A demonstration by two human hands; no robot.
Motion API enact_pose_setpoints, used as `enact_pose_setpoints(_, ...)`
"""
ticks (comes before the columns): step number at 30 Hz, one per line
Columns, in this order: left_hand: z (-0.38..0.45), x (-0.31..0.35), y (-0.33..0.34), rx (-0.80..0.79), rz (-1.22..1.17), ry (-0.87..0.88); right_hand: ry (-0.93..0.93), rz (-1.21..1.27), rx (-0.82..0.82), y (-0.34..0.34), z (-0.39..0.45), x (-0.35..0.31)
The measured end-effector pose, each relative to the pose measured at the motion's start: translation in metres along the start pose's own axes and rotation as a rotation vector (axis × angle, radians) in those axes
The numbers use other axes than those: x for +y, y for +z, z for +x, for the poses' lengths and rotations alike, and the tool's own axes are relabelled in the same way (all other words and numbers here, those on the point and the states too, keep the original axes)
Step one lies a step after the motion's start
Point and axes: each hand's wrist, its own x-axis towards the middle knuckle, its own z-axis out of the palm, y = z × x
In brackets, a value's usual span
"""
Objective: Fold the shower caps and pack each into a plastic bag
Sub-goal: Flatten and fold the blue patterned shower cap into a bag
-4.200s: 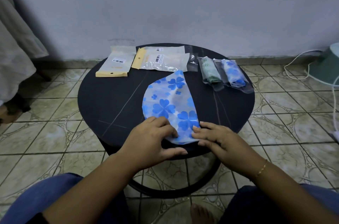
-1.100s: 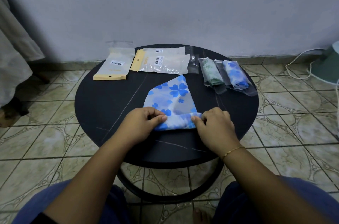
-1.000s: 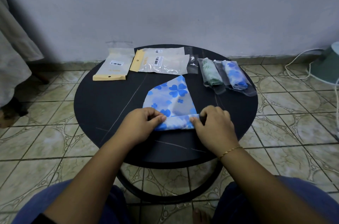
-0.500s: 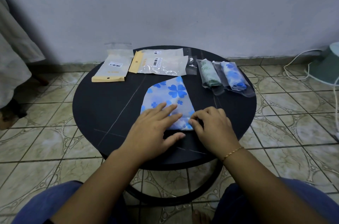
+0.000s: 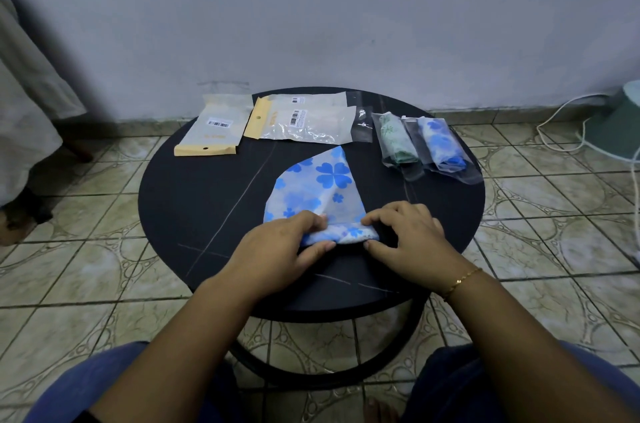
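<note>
- Rolling the near edge of the blue flowered shower cap (image 5: 320, 188) on the round black table (image 5: 194, 201), near the front rim.
- Left hand (image 5: 277, 249) pinching the left end of the rolled edge, fingers curled over it and thumb tucked under.
- Right hand (image 5: 408, 232) pinching the right end likewise, fingers bent round the roll.
- Far part of the cap lying flat and unrolled, tapering toward the empty plastic bags (image 5: 304, 121) at the back of the table.
- Two packed caps in bags (image 5: 420, 143) lying at the back right, well apart from the hands.
- Likely risk: slippery, springy material loosening as soon as one pinch eases, undoing the roll.
- Likely risk: uneven pull between the two ends giving a slanted, cone-shaped roll, too fat at one end to slide into a narrow bag.
- Possible trouble: trapped air puffing the cap up, unless pressed out along the way.
- Small risk: roll dragged toward the front rim and slipping off the table.
</note>
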Motion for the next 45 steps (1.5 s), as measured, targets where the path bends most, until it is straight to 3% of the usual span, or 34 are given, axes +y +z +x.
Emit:
enact_pose_setpoints(8, -0.001, -0.004, -0.012, 0.040, -0.198, -0.040, 0.035, 0.105, 0.014, 0.001, 0.004, -0.001)
enact_pose_setpoints(14, -0.001, -0.002, -0.013, 0.169, -0.350, -0.176, 0.089, 0.062, 0.037, 0.006, 0.009, -0.002)
enact_pose_setpoints(18, 0.001, 0.001, -0.009, 0.266, -0.292, -0.211, 0.127, 0.005, 0.088, 0.011, 0.013, -0.005)
enact_pose_setpoints(24, 0.002, -0.002, -0.004, 0.281, -0.017, -0.280, 0.193, -0.031, 0.167, 0.014, 0.017, -0.011)
enact_pose_setpoints(30, 0.007, -0.011, 0.003, 0.330, 0.044, -0.242, 0.223, -0.127, 0.246, 0.018, 0.018, -0.012)
enact_pose_setpoints(32, 0.010, -0.013, 0.002, 0.313, -0.008, -0.264, 0.184, -0.074, 0.295, 0.020, 0.018, -0.012)
enact_pose_setpoints(35, 0.013, -0.016, 0.003, 0.316, -0.014, -0.263, -0.025, -0.031, 0.419, 0.026, 0.017, -0.009)
enact_pose_setpoints(38, 0.015, -0.021, 0.008, 0.369, 0.000, -0.117, -0.167, -0.073, 0.470, 0.030, 0.015, -0.006)
enact_pose_setpoints(41, 0.022, -0.028, 0.008, 0.253, 0.023, 0.141, -0.227, -0.130, 0.417, 0.027, 0.013, -0.008)
enact_pose_setpoints(45, 0.026, -0.030, 0.004, -0.024, -0.038, 0.053, -0.196, -0.129, 0.198, 0.017, 0.007, -0.011)
